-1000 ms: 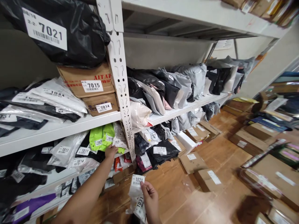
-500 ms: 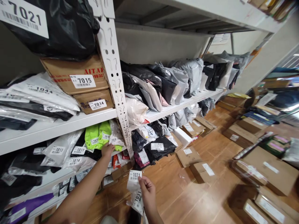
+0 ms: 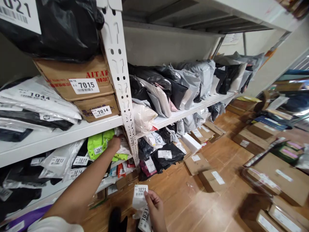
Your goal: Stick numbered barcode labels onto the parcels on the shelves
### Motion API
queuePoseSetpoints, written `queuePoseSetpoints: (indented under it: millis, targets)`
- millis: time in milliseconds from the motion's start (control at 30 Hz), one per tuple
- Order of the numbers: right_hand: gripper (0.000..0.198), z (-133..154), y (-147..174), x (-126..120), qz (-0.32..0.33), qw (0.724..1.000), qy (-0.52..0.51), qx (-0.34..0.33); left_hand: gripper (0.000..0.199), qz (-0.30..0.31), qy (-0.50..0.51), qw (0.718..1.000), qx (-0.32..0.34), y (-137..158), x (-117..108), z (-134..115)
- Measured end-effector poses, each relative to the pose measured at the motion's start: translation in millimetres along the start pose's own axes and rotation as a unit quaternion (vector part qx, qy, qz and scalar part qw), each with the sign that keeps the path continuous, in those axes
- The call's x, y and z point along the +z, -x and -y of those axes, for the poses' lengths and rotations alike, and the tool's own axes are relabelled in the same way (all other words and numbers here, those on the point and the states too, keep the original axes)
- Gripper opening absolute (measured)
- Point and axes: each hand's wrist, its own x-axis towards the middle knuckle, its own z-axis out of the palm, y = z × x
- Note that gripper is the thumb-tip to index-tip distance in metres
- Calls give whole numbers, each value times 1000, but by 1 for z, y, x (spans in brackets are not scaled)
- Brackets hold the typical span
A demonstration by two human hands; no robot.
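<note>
My right hand (image 3: 155, 206) pinches a strip of printed labels (image 3: 140, 197), with "1021" on the upper one. Below it hangs a label reading "1031" (image 3: 144, 219). On the lower shelf, my left hand (image 3: 114, 144) reaches between a bright green plastic parcel (image 3: 98, 141) and a whitish parcel (image 3: 124, 146) standing against the upright. The left fingertips are hidden, so their grip does not show. Left of the green parcel lie parcels labelled "1017" (image 3: 81, 160) and "1013" (image 3: 58, 161).
A white perforated post (image 3: 118, 64) divides the shelving. Cartons labelled "7015" (image 3: 79, 77) and "7014" (image 3: 96, 112) sit on the shelf above my left arm. Bagged parcels (image 3: 190, 85) line the shelf to the right. Cardboard boxes (image 3: 211, 180) stand on the wooden floor (image 3: 193, 209).
My left hand has moved up and deeper into the shelf, now covering the labels near the green parcel's right side. My right hand still holds the label strip, slightly lower in view.
</note>
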Motion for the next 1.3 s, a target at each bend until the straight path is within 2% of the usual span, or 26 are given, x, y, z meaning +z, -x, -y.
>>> queuePoseSetpoints:
  millis: [100,233,467,567,700,967,1300]
  targets:
    - [43,-1,-2,2,-21,1000,-6,2,32,26,-62,998,15,-2,-2,22]
    - [46,-11,-11,1,-56,998,-22,15,49,19,-106,993,48,11,-1,44]
    - [45,-42,-32,13,-122,989,-84,24,54,18,-134,989,65,15,0,50]
    - [43,-45,-39,21,-114,988,-95,33,54,20,-141,987,68,15,0,51]
    - [44,-35,-46,30,-87,992,-76,43,54,25,-151,986,65,16,-2,52]
    - [39,-16,-59,36,-54,998,-40,3,52,36,-157,985,62,15,-2,55]
    - [43,-19,-60,41,-63,997,-46,25,54,56,-162,983,60,14,-7,56]
